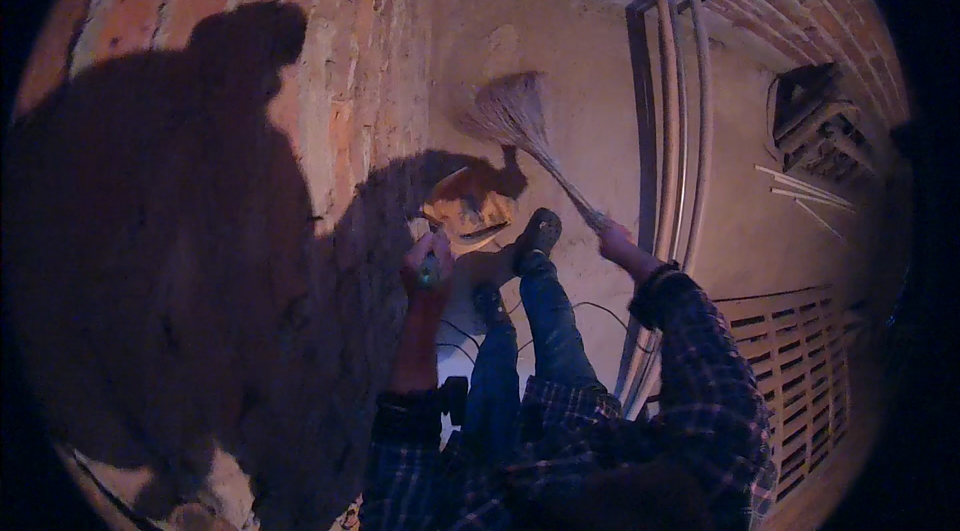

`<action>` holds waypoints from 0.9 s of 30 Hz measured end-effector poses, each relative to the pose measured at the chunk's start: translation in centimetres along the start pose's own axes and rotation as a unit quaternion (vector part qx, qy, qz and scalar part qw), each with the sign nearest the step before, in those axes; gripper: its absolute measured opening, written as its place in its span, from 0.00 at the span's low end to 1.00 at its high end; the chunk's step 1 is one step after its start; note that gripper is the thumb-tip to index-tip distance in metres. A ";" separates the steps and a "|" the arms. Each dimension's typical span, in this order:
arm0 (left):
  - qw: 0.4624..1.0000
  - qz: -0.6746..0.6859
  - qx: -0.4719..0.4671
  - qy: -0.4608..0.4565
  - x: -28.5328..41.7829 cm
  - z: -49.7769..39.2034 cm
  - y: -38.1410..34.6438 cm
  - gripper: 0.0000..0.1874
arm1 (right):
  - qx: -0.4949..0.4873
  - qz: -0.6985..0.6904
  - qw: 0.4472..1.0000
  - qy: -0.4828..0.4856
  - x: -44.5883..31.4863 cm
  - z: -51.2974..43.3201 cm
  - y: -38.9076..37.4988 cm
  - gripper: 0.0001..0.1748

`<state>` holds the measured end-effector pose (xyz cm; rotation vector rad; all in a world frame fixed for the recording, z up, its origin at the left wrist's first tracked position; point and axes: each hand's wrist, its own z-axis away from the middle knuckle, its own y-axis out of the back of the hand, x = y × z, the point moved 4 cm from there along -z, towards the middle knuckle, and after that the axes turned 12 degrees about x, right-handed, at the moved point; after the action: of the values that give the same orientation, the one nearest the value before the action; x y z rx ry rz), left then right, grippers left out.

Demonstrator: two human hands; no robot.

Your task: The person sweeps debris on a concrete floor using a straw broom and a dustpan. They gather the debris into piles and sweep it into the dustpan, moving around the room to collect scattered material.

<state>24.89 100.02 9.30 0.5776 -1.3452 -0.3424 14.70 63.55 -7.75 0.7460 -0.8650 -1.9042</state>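
Observation:
My right hand (624, 249) grips the narrow end of a twig broom (536, 133), whose splayed bristles reach up and left over the floor. My left hand (429, 261) is closed around a small handle at the near-left edge of a yellowish dustpan-like container (480, 219); its exact kind is unclear in the dim light. Some dark matter seems to lie in the container. The container is near the floor beside the brick wall, partly in shadow. The broom and the container are apart.
A rough brick wall (337, 118) under a large shadow rises at left. Long pipes (701, 118) run along the right of my feet. Farther right are a dark crate-like object (825, 125), thin sticks (806, 189) and a slatted panel (787, 373). Cables (600, 306) lie around my legs.

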 end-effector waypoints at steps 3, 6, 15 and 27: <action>0.999 0.027 0.000 -0.029 -0.7 0.1 -0.1 0.12 | -0.034 0.062 0.995 -0.077 6.0 6.9 3.0 0.18; 0.996 0.069 0.002 -0.063 -1.1 0.6 -0.2 0.12 | -0.065 0.057 0.990 -0.114 8.9 12.6 5.4 0.18; 0.996 0.078 0.002 0.052 -1.6 0.7 -0.8 0.15 | 0.140 -0.095 0.983 -0.076 7.9 6.4 10.8 0.24; 0.977 0.152 -0.029 -0.143 0.5 0.5 -0.2 0.14 | -0.062 -0.045 0.984 -0.158 14.4 11.2 -7.6 0.26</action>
<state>24.55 99.46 9.60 0.2707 -1.6699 -0.2179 -3.62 56.44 -9.58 0.4180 -0.9061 -2.1724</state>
